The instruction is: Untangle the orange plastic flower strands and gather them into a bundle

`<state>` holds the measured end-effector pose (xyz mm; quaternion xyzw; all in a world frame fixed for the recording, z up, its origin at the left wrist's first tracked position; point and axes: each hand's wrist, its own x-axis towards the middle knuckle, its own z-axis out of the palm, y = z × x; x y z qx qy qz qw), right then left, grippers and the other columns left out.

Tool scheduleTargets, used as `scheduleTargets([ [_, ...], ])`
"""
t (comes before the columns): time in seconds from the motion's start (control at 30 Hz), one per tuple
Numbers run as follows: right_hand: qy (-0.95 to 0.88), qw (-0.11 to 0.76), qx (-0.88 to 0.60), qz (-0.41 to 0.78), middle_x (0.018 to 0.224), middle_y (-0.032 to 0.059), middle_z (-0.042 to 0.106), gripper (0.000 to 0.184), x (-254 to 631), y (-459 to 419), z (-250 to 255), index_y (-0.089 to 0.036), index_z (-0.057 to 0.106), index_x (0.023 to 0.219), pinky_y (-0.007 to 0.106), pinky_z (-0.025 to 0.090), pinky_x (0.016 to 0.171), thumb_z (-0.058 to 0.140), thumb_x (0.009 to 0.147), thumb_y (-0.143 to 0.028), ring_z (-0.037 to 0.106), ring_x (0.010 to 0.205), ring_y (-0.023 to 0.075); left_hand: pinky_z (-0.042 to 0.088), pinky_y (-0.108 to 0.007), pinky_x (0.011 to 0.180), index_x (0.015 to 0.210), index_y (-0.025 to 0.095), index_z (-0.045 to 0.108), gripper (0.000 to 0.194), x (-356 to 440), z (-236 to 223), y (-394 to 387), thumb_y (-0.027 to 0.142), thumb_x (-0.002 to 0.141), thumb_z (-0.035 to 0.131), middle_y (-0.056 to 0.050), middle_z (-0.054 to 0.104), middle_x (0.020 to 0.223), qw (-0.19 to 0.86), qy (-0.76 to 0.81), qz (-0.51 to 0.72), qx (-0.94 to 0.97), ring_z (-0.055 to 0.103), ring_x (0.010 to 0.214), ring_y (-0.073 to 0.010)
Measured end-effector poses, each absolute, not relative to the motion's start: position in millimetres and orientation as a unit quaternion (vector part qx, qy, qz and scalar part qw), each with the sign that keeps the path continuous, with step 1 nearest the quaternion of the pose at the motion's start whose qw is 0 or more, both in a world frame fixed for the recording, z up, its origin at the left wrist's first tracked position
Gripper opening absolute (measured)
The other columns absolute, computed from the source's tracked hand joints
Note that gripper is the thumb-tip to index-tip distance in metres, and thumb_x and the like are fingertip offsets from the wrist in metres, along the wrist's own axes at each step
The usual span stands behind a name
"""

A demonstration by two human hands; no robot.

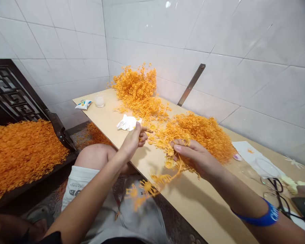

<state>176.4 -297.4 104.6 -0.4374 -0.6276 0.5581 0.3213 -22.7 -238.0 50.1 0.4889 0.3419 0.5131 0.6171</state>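
Note:
My right hand is closed around an orange plastic flower stem. Its branches, with small open blossoms, hang past the near edge of the table and blur at the tips. To the left, my left hand has its fingers curled and the index finger reaching toward the small blossoms. A speck of orange shows among those fingers, too small to name. Just behind the hands lies a heap of loose orange flower stems. A taller pile of the same stems stands farther back by the wall.
On the table lie a crumpled white tissue, a small packet, a clear cup and eyeglasses. A mound of orange pieces covers a dark wooden bench at left. A tiled wall bounds the back.

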Motion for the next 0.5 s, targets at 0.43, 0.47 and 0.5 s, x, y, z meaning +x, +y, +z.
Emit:
scheduleTargets([
  [0.43,-0.643,0.337,-0.401,0.558,0.063,-0.0008,0.047,0.048,146,-298,59,-0.018,0.052,0.069,0.026,0.035,0.057,0.054,0.084,-0.064,0.041,0.059,0.0121,0.03,-0.02,0.046,0.08,0.019,0.053,0.039,6,64,-264,0.057,0.089,0.052,0.003,0.04,0.066,0.525,0.323,0.516,0.594,0.036,0.057,-0.0096],
  [0.47,-0.643,0.342,-0.408,0.551,0.061,-0.0017,0.044,0.051,144,-299,57,-0.018,0.05,0.068,0.026,0.034,0.055,0.052,0.084,-0.067,0.038,0.057,0.0114,0.03,-0.02,0.046,0.079,0.019,0.054,0.037,7,62,-263,0.055,0.089,0.052,0.003,0.039,0.065,0.525,0.323,0.516,0.594,0.035,0.056,-0.0093],
  [0.5,-0.642,0.344,-0.417,0.544,0.059,-0.0024,0.041,0.054,143,-299,55,-0.019,0.048,0.066,0.026,0.031,0.054,0.049,0.085,-0.069,0.035,0.055,0.0108,0.029,-0.02,0.046,0.078,0.019,0.054,0.036,7,60,-262,0.053,0.089,0.053,0.004,0.038,0.064,0.525,0.324,0.516,0.593,0.034,0.055,-0.0089],
])
